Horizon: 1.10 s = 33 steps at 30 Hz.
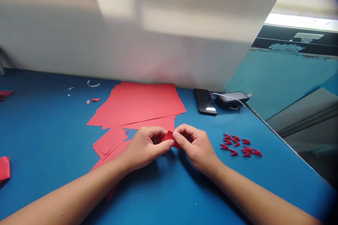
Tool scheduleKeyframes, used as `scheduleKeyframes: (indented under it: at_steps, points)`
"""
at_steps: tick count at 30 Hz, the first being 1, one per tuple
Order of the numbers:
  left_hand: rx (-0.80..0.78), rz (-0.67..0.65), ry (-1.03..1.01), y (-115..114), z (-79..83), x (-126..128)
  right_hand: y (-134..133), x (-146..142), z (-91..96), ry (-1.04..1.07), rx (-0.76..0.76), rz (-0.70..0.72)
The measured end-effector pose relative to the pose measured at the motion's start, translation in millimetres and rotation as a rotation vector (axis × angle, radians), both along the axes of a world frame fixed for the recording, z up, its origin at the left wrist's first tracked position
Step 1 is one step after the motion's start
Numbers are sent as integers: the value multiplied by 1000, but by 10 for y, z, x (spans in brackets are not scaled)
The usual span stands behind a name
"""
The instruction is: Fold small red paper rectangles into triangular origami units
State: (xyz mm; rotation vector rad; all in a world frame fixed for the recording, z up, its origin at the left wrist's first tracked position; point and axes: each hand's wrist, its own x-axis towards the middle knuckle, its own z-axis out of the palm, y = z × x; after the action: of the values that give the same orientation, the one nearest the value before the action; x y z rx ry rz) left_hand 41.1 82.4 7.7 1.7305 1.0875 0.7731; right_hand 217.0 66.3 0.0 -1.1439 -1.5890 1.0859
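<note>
A small piece of folded red paper is pinched between both my hands above the blue table. My left hand grips its left side, thumb in front and fingers curled behind. On the other side, my right hand pinches the paper between thumb and fingers. Part of the paper is hidden by the fingers. Beyond the hands lies a stack of large red paper sheets. Smaller red paper rectangles lie by my left forearm. Several small folded red paper triangles are grouped to the right of my right hand.
A black phone and a black device with a white cable lie at the back right. Behind them stands a large white board. Paper scraps lie at the back left, and a red folded piece sits at the left edge.
</note>
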Motion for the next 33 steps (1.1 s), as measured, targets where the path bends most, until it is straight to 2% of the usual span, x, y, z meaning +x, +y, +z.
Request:
scheduleKeyframes:
  at_steps: [3, 13, 19, 24, 27, 33]
  points:
    - [9, -3, 13, 1, -14, -12, -33, -47, 4, 42, -15, -19]
    - [-191, -3, -202, 46, -27, -37, -28, -66, -11, 113, -93, -24]
    - [-226, -31, -188, 74, -35, -79, -12, -19, 25, 71, -114, 99]
    - [-219, -105, -165, 87, -43, -90, 22, 49, 56, -42, -110, 213]
    - [-209, -100, -153, 84, -52, -81, 28, 59, 58, -73, -97, 203]
    - [-204, -33, -208, 70, -54, -60, 15, 26, 64, 71, -117, 126]
